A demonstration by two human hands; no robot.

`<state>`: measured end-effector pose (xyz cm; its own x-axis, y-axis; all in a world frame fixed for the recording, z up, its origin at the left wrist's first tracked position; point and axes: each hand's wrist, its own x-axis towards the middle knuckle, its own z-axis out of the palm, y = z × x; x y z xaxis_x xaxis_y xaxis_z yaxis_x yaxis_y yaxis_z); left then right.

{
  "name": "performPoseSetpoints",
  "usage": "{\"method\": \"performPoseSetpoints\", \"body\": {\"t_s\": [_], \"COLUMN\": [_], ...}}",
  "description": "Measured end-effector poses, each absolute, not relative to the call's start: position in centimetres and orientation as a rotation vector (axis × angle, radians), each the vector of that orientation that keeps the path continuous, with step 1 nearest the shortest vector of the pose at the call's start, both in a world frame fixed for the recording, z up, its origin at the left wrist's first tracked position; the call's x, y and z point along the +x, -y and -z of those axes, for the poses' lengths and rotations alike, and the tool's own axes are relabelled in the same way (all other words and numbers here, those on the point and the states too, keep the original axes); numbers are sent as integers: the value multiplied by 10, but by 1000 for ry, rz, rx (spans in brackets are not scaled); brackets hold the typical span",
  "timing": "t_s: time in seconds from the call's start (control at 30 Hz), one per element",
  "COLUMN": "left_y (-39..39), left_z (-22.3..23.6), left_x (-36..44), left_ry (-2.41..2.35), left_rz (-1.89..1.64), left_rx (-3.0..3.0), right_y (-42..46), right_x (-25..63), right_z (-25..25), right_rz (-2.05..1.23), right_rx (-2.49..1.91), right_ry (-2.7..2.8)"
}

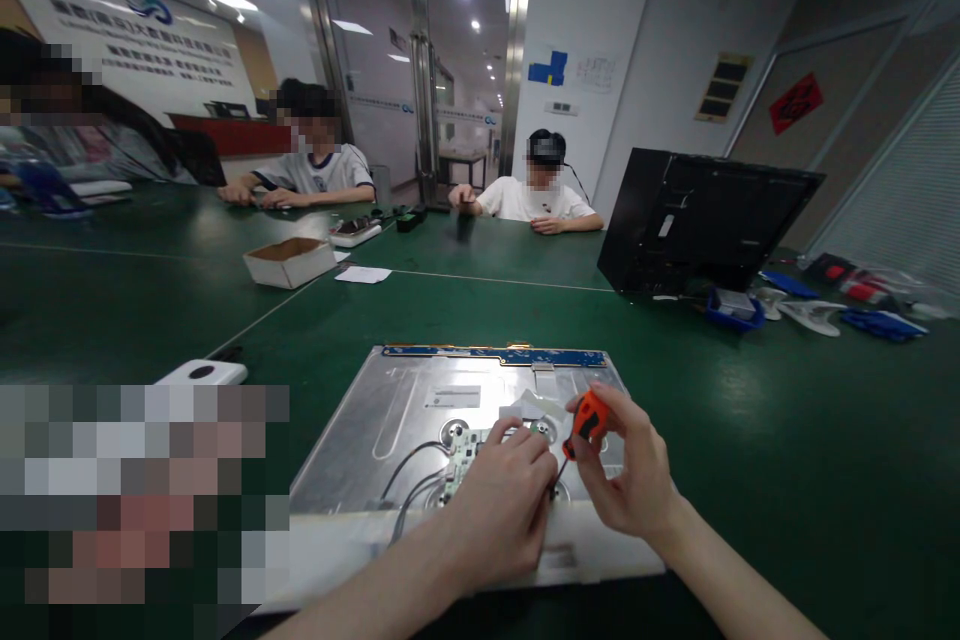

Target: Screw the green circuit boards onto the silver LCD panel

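A display panel (pixel 352 460) lies with its metal back up on the table in front of me, a blue circuit strip (pixel 495 357) along its far edge. My right hand (pixel 637 470) pinches an orange and black screwdriver (pixel 589 417), tilted, its thin shaft pointing down at the panel. Close beside the shaft, my left hand (pixel 510 480) is closed, fingers curled over a small green circuit board (pixel 461 460); its fingertips are partly hidden, so what they grip does not show. Black cables (pixel 411 465) run from the board's left side.
A black monitor housing (pixel 697 220) stands at the right, with a blue tray (pixel 733 310) and bagged items by it. An open white box (pixel 291 262) and paper (pixel 364 274) lie further off. People sit across the green table (pixel 480 310); a blurred-out person is at left.
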<state>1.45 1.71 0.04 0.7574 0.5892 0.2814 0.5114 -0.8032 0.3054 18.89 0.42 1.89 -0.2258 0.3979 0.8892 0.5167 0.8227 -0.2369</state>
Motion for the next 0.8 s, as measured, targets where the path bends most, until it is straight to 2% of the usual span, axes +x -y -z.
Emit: {"method": "performPoseSetpoints", "body": {"t_s": [0.37, 0.6, 0.8], "left_y": [-17, -16, -17], "left_z": [-1, 1, 0], "left_x": [15, 16, 15], "left_ry": [-868, -883, -861], "left_rz": [-533, -552, -535], "left_rx": [2752, 2768, 2785], "right_y": [-10, -5, -8], "right_x": [188, 190, 189], "right_z": [-18, -22, -20], "right_rz": [210, 63, 189], "right_rx": [-682, -643, -690], "right_ry": [1819, 1839, 1802]}}
